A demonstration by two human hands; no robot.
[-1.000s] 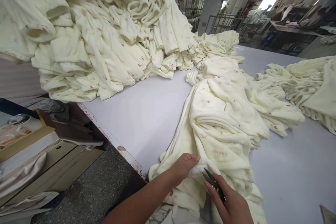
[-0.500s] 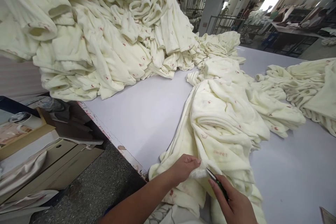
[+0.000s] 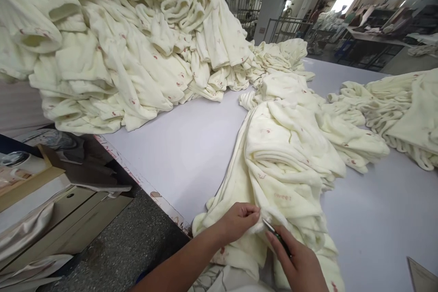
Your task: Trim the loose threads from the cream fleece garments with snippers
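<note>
Fabric fills the view in three heaps: a tall pile at far left, a middle bundle running toward the near edge, and a third heap at right. All are cream with small red marks, and all lie on one pale grey surface. Two hands work at the bundle's near end. Left hand has its grip pinched on a fold of cloth. Right hand has its grip clenched around snips, whose tip touches that fold. Left of the surface sits a wooden bench above speckled floor. Beyond, a workshop room shows a pillar, metal racks and ceiling lights.
</note>
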